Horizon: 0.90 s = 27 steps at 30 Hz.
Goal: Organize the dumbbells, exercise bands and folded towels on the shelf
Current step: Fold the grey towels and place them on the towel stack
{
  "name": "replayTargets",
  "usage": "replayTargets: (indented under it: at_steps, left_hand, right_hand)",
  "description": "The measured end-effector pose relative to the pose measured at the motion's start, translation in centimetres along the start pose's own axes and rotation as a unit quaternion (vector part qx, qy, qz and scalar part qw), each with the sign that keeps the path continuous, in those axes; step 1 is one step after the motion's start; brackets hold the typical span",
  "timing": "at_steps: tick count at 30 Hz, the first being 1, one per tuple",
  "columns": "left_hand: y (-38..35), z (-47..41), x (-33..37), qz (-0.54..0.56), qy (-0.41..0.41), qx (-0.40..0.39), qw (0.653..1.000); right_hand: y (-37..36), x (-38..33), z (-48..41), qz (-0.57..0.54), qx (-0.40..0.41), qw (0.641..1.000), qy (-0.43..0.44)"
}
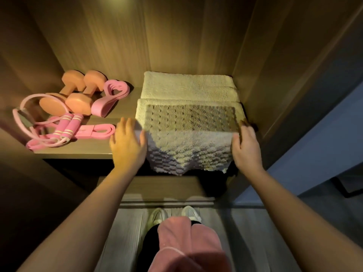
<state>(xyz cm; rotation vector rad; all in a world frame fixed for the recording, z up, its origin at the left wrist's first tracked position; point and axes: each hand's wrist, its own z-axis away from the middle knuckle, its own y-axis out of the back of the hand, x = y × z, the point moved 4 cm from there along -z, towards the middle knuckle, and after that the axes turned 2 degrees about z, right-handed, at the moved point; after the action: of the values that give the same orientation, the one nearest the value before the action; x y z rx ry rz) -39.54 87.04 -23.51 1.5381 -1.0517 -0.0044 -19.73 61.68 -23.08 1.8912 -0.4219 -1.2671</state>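
Cream folded terry towel with a waffle-weave panel, at the front right of the wooden shelf, overhanging the front edge and butted against a second cream folded towel in the right rear corner. Left grip laid flat on the near towel's left side, fingers straight, released rather than clenched. Right grip flat against the right side, fingertips in shadow by the cabinet side wall, seemingly extended too.

Thick, nubby pile, pale cream under warm light, greyer on the hanging front fold. Likely light, soft and floppy, prone to sagging or unfolding if lifted by one edge. Best squeezed between both palms at the sides, or supported from beneath, then slid back.

Toward the left rear corner, two peach dumbbells, with a pink heart-shaped looped exercise band just beside them. Nearer the left front edge, a pink skipping rope with foam handles and a flat pink band.
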Motion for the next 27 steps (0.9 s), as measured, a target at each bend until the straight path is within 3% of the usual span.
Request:
replayTargets:
  at_steps: [2, 4, 10, 14, 20, 27]
  left_hand:
    - [0.6, 3.4, -1.3, 0.017, 0.048, 0.066, 0.996]
    - [-0.1, 6.2, -2.6, 0.026, 0.093, 0.069, 0.993]
    - [-4.8, 8.0, -5.1, 0.102, 0.139, -0.074, 0.982]
    - [-7.4, 7.1, -5.6, 0.154, 0.177, -0.168, 0.957]
    - [-9.5, 6.2, -5.2, 0.194, 0.194, -0.21, 0.939]
    - [-8.1, 7.4, -6.0, 0.184, 0.198, -0.164, 0.949]
  right_hand:
    - [-0.1, 1.4, 3.8, -0.073, 0.048, 0.996, 0.011]
    - [-1.2, 3.3, 6.5, -0.106, 0.07, 0.992, -0.013]
    - [-5.9, 7.6, 7.3, -0.197, -0.023, 0.959, -0.204]
    - [-7.4, 7.9, 5.3, -0.204, -0.091, 0.94, -0.258]
    - [-8.9, 7.9, 3.5, -0.13, -0.147, 0.949, -0.245]
    - [-9.3, 9.5, 4.8, -0.144, -0.117, 0.953, -0.241]
